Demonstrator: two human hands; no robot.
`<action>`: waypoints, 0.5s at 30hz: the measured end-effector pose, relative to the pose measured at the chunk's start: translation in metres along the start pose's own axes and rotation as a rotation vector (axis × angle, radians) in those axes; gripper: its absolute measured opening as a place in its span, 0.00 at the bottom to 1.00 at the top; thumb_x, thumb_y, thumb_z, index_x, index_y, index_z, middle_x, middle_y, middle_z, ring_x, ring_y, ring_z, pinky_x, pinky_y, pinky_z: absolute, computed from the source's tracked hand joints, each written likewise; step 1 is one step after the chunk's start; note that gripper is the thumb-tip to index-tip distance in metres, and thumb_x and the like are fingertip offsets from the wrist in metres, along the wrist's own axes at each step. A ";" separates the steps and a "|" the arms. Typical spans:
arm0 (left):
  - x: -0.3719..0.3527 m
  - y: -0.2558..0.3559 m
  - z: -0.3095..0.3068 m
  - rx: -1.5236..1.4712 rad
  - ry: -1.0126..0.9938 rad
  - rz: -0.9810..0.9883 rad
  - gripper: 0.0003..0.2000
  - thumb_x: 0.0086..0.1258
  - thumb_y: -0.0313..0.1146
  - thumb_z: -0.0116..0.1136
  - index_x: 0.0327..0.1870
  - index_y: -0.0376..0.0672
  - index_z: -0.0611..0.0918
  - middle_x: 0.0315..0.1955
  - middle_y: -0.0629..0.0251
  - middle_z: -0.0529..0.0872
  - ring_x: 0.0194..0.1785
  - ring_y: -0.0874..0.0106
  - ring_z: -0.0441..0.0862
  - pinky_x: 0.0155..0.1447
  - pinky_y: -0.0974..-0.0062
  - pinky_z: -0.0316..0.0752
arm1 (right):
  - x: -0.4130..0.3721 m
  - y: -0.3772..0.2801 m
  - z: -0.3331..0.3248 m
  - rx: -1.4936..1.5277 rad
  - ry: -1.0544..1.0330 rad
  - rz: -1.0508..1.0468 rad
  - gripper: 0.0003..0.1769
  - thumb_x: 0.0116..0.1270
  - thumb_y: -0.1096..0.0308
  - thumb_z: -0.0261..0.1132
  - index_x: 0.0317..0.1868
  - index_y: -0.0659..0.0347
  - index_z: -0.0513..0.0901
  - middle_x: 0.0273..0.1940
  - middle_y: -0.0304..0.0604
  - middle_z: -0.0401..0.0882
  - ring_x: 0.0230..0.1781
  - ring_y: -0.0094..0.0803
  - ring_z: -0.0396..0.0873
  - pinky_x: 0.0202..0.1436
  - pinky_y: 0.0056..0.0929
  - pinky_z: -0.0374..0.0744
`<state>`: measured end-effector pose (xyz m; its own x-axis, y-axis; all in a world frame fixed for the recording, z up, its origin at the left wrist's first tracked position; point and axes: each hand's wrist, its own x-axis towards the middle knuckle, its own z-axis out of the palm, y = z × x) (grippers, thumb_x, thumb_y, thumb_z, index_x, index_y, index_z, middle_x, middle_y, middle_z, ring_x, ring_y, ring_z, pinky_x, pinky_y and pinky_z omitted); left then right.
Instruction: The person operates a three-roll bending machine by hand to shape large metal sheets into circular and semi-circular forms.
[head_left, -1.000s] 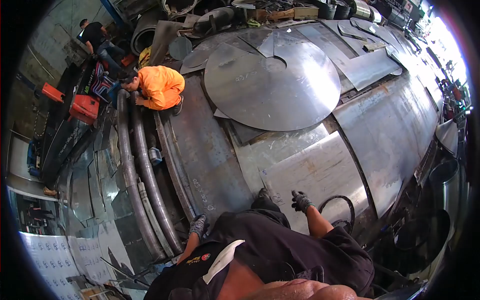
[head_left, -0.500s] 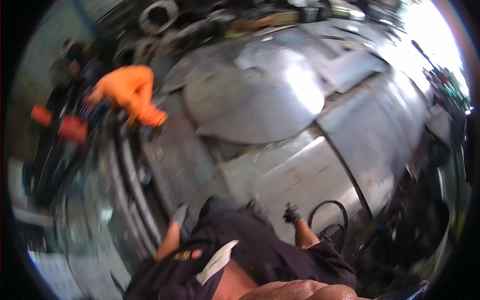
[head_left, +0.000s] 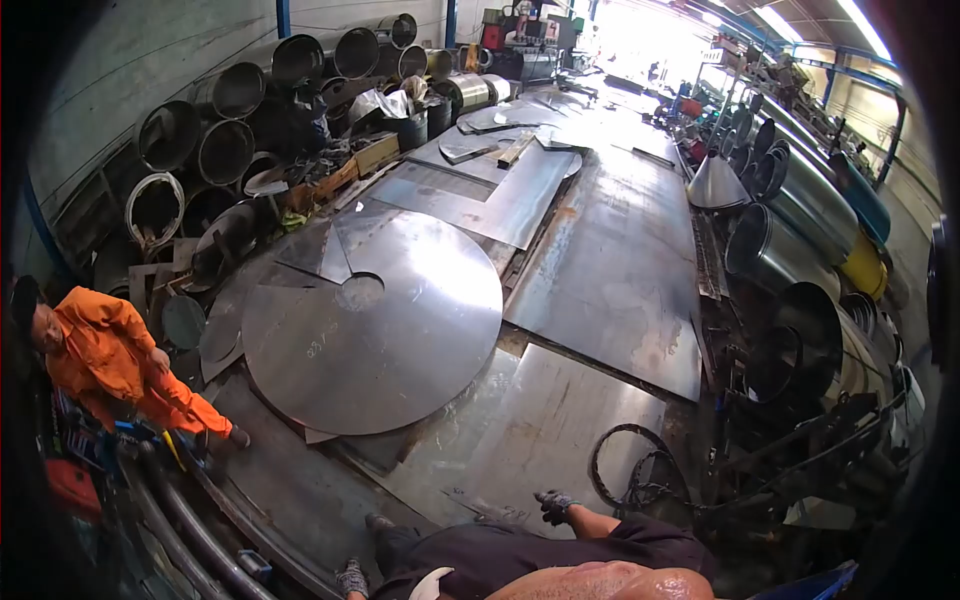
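My left hand (head_left: 352, 578), in a grey work glove, hangs low beside my body at the bottom of the view. Its fingers look loosely open, with nothing seen in them. My right hand (head_left: 556, 507), in a dark, dirty glove, is held out in front of me over a flat metal sheet (head_left: 570, 420). Its fingers are apart and hold nothing that I can see. Just right of that hand lies a dark ring-shaped loop (head_left: 600, 470). Farther ahead, a large round metal disc (head_left: 400, 350) with a wedge cut and a centre hole rests on other sheets.
A person in orange work clothes (head_left: 105, 345) stands at the left near long metal pipes (head_left: 190, 520). Metal drums (head_left: 225, 152) are stacked along the left wall. Rolled sheets (head_left: 800, 235) and scrap line the right side. A long plate (head_left: 610, 270) stretches toward the bright opening.
My view has swung up and steadied from a blur, now taking in more of the workshop. The person in orange, bent over before, now stands more upright. My hands still hold nothing visible.
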<state>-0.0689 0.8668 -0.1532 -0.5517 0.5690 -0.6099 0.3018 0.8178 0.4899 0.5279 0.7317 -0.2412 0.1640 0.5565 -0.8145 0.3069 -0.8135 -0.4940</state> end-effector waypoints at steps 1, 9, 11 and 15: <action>0.015 0.005 -0.005 -0.016 -0.005 0.005 0.39 0.72 0.54 0.63 0.73 0.28 0.72 0.70 0.45 0.79 0.71 0.55 0.76 0.75 0.61 0.70 | 0.003 -0.029 0.000 0.029 0.000 0.052 0.46 0.61 0.78 0.74 0.80 0.51 0.66 0.55 0.49 0.85 0.43 0.39 0.88 0.42 0.41 0.90; 0.138 0.009 -0.090 -0.031 -0.104 -0.011 0.33 0.77 0.49 0.56 0.71 0.27 0.76 0.68 0.50 0.81 0.69 0.58 0.77 0.74 0.63 0.70 | -0.018 -0.301 0.095 0.265 0.082 0.079 0.36 0.75 0.35 0.61 0.71 0.53 0.74 0.52 0.41 0.84 0.33 0.34 0.86 0.32 0.39 0.85; 0.187 0.004 -0.122 0.037 -0.160 0.067 0.31 0.78 0.48 0.55 0.70 0.27 0.76 0.68 0.51 0.81 0.69 0.59 0.77 0.74 0.64 0.70 | 0.063 -0.302 0.145 0.182 0.014 -0.153 0.33 0.76 0.43 0.65 0.71 0.55 0.74 0.51 0.41 0.84 0.31 0.28 0.85 0.31 0.36 0.85; 0.256 -0.027 -0.196 0.490 -0.270 0.485 0.29 0.80 0.46 0.51 0.68 0.27 0.78 0.67 0.53 0.82 0.68 0.61 0.78 0.73 0.65 0.70 | 0.059 -0.400 0.200 0.243 -0.088 -0.316 0.34 0.66 0.68 0.75 0.71 0.59 0.75 0.55 0.40 0.83 0.38 0.26 0.82 0.37 0.32 0.87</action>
<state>-0.3704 0.9742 -0.2008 -0.0768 0.8260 -0.5584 0.8105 0.3779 0.4475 0.2275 1.0558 -0.1524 0.0129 0.7773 -0.6289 0.0969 -0.6270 -0.7730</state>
